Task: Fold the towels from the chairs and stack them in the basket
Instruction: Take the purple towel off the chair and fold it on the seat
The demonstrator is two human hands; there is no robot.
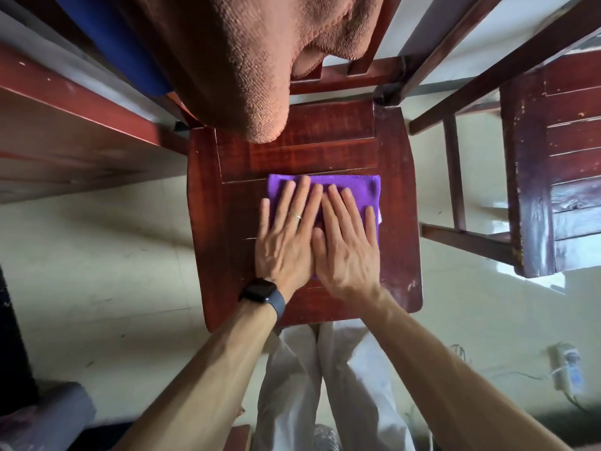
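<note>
A folded purple towel (pixel 361 187) lies flat on the seat of a dark red wooden chair (pixel 227 242). My left hand (pixel 287 232) and my right hand (pixel 346 237) lie side by side on it, palms down, fingers straight, pressing it onto the seat. They cover most of the towel. A brown towel (pixel 237 60) hangs over the chair's backrest, its lower end dangling above the back of the seat. A blue towel (pixel 110 34) hangs to its left. No basket is in view.
A second wooden chair (pixel 546 164) stands to the right, a wooden table edge (pixel 65 102) to the left. A power strip (pixel 567 369) with cables lies on the pale tiled floor at lower right. A grey object (pixel 55 415) sits at lower left.
</note>
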